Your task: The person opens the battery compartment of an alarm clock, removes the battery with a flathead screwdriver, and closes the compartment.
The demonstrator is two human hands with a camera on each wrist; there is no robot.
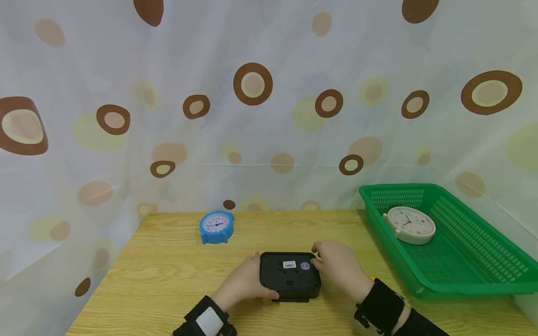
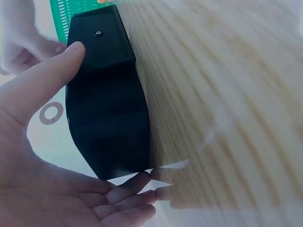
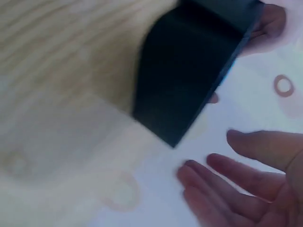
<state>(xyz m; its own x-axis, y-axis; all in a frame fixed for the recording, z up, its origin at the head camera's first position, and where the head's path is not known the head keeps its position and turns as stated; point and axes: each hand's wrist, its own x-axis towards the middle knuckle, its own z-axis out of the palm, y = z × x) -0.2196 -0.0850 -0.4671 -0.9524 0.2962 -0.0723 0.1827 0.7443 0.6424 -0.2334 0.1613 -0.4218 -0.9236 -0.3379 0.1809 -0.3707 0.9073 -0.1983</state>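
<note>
A black clock (image 1: 290, 275) stands on the wooden table with its back toward me, showing a white barcode label, a round purple sticker and small buttons. My left hand (image 1: 248, 280) grips its left end. In the left wrist view, the left thumb (image 2: 71, 59) lies against the black casing (image 2: 109, 113), where one screw shows. My right hand (image 1: 338, 268) is beside the upper right corner. The right wrist view shows that hand's fingers (image 3: 227, 189) loosely bent and apart from the clock (image 3: 184, 71). The clock's front is hidden.
A blue alarm clock (image 1: 216, 227) stands toward the table's back edge. On the right, a green plastic basket (image 1: 470, 287) holds a white clock (image 1: 409, 224). A small yellow thing (image 1: 372, 278) is mostly hidden behind my right wrist. A dotted curtain (image 1: 269, 130) hangs behind the table.
</note>
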